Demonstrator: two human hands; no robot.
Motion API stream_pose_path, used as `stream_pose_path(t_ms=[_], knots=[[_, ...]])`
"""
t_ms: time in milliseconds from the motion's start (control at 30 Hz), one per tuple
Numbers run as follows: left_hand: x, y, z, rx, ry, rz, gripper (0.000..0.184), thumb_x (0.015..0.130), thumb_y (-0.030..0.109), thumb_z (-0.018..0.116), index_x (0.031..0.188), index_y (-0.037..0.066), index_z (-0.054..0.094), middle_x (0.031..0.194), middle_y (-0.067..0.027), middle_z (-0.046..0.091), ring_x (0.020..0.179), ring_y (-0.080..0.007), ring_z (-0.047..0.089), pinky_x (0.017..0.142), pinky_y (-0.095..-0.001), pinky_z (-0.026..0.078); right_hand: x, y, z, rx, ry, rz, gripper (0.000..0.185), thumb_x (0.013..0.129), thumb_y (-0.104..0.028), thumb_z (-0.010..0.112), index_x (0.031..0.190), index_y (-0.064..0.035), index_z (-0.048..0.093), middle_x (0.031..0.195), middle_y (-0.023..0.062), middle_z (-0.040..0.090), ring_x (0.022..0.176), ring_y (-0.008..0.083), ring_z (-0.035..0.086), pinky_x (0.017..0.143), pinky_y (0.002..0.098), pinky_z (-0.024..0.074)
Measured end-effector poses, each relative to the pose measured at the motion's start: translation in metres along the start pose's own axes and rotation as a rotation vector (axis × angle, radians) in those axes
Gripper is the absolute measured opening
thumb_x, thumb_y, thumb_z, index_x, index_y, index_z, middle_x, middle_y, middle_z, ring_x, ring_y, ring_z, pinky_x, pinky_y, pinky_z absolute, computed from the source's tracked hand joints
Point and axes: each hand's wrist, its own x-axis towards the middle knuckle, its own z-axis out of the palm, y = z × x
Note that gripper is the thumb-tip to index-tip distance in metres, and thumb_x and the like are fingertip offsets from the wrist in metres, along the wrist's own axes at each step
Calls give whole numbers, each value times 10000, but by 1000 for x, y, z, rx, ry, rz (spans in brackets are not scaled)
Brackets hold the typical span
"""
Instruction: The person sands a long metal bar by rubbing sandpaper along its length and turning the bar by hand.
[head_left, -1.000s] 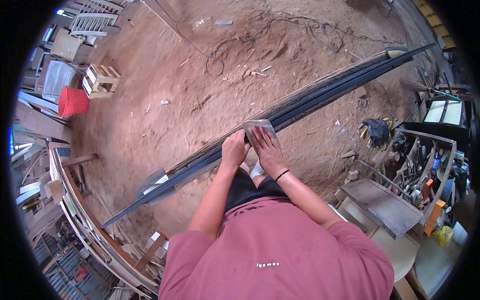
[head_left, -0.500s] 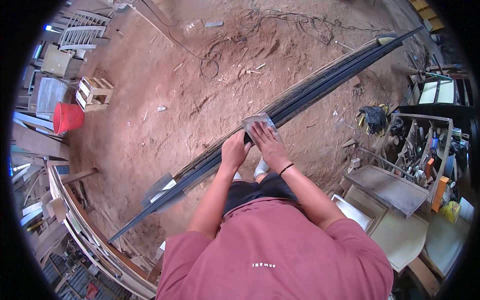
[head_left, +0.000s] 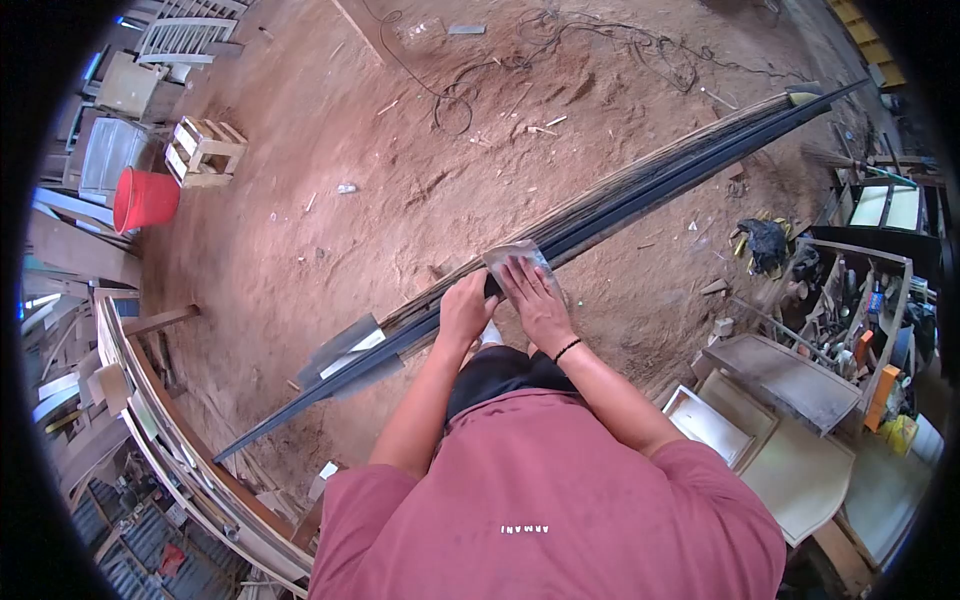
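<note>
A long dark strip [head_left: 660, 195] runs diagonally in front of me, along a rough wooden length [head_left: 590, 205]. My left hand [head_left: 465, 305] is wrapped round the dark strip near its middle. Just right of it, my right hand [head_left: 537, 303] lies with fingers extended on a greyish, translucent sheet [head_left: 517, 252], pressing it over the strip. The sheet's underside is hidden. Near the lower left end, another greyish sheet [head_left: 345, 348] lies around the strip.
A red bucket [head_left: 146, 200] and a wooden crate [head_left: 204, 152] stand at the left. Cables [head_left: 640, 45] lie on the dirt floor [head_left: 400, 240]. At the right are a cluttered tool box [head_left: 860, 300] and flat panels [head_left: 790, 470]. Curved boards [head_left: 170, 440] line the lower left.
The camera view has shifted and turned slightly. My hands keep nearly the same places on the strip and sheet. The sheet near the lower left end appears more spread out than before.
</note>
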Motion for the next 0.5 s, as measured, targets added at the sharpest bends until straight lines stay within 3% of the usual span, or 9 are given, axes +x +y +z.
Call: stream_pose_path(t_ms=[100,133,200,233,300,333,367,400,500], knots=[[-11,-11,-16,-4,-24,9,562,859,242,842,1360,77,650,1212,-153,753,1120,-335,728,964,-442,573,3,69,21,-199,-22,82,785,997,-86,460,1742,-55,214,1819,139,210,1683,295,198,1360,444,158],[-16,-17,-19,-3,-32,12,566,861,244,842,1365,74,649,1215,-156,753,1119,-337,729,964,-442,573,17,97,-20,-273,-69,217,806,974,-7,468,1739,-62,221,1810,138,233,1674,291,221,1368,442,160],[-24,-30,-21,-7,-35,9,571,862,247,842,1369,71,648,1217,-158,754,1118,-338,729,963,-442,574,23,187,-40,-169,196,294,834,917,143,465,1710,-16,256,1795,162,245,1671,298,211,1392,436,119],[-30,-37,-25,-3,-59,4,576,863,250,842,1373,68,646,1213,-163,755,1118,-343,729,962,-446,574,30,188,-70,-240,71,375,780,979,108,401,1726,-28,220,1804,162,219,1674,312,196,1385,453,129],[-36,-47,-31,-1,-80,1,581,864,253,842,1377,65,643,1209,-168,756,1117,-348,729,960,-450,574,29,173,-27,-108,309,280,753,981,82,435,1708,-15,265,1791,165,256,1666,315,222,1384,437,147],[-42,-53,-33,-14,-72,-2,579,865,249,841,1376,64,643,1207,-171,757,1118,-354,728,962,-453,574,29,119,-20,2,234,277,733,997,52,413,1711,-5,255,1784,192,259,1667,322,221,1384,447,132],[-45,-57,-32,-29,-61,-6,576,865,245,840,1376,63,643,1205,-175,758,1120,-360,727,964,-457,574,32,54,-10,-336,-57,258,734,995,16,429,1709,3,260,1782,210,261,1667,325,225,1376,468,143],[-45,-59,-35,-33,-61,-8,576,865,245,840,1376,63,643,1205,-175,758,1120,-360,727,964,-457,574,26,5,15,-39,73,157,743,992,-63,442,1709,14,261,1793,179,265,1665,280,258,1367,469,157],[-49,-68,-41,26,-239,-95,565,872,237,833,1373,57,643,1211,-181,758,1133,-367,724,977,-461,572,26,-58,17,9,-30,-40,756,987,-79,442,1719,-17,263,1793,155,285,1664,265,269,1361,455,156]])
